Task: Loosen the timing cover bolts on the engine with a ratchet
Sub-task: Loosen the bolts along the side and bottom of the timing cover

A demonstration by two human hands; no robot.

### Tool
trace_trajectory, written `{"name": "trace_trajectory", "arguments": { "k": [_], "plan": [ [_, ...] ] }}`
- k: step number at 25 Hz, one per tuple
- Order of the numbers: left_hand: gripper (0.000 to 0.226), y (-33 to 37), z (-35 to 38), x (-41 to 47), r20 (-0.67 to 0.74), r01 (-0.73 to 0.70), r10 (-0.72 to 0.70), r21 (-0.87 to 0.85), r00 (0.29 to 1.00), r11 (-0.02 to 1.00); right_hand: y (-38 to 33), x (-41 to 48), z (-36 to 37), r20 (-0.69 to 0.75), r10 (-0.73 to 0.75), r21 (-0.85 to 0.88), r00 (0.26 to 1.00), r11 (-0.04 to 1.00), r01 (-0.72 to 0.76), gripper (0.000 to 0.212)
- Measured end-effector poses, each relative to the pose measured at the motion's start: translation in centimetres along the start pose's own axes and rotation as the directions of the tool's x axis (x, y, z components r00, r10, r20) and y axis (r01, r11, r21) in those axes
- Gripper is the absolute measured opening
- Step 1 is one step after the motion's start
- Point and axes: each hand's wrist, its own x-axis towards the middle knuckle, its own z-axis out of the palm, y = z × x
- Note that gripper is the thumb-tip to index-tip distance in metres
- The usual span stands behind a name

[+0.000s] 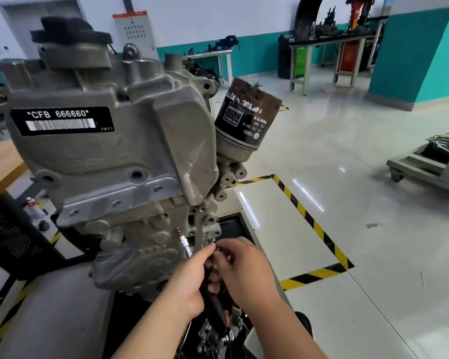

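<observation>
Both hands low at the engine's (109, 151) lower right edge. Left hand (189, 278) wrapped round the black ratchet (216, 310) handle, wrist angled up. Right hand (244, 268) curled over the ratchet's upper end, thumb and forefinger pinching at its head. Silver extension (186, 245) stood against the grey timing cover (140, 257). Oil filter (245, 117) tilted at the engine's upper right.

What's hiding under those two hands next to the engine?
A black ratchet pokes out below the left hand and right hand, which both hold it. Their fingers cover its head, so that part cannot be seen.
</observation>
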Motion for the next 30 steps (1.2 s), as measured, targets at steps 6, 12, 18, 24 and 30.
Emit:
{"name": "trace_trajectory", "arguments": {
  "k": [6,12,18,24,30],
  "plan": [
    [0.023,-0.1,0.9,0.5,-0.052,-0.082,0.084,0.045,0.995,0.996,0.2,0.9,0.2,0.002,0.099,0.056,0.995,0.993,-0.099,0.017],
    [0.024,-1.4,0.2,1.3,-0.074,-0.063,0.068,0.069,0.995,0.996,0.3,0.0,0.2,0.081,0.185,0.173,0.979,0.965,-0.196,0.014],
    [0.019,-1.8,-0.4,1.7,-0.096,-0.071,0.074,0.037,0.993,0.997,-0.3,-0.2,-0.2,0.155,0.144,0.238,0.977,0.955,-0.179,0.016],
    [0.021,-0.8,-1.3,0.9,-0.022,-0.130,0.131,0.037,0.991,0.991,-1.1,-0.7,-0.2,0.106,0.058,0.277,0.993,0.957,-0.085,0.017],
    [0.022,-0.3,-1.6,0.4,0.036,-0.157,0.157,-0.002,0.987,0.988,-1.6,-0.5,-0.4,0.100,0.040,0.399,0.994,0.914,-0.077,0.014]
  ]
}}
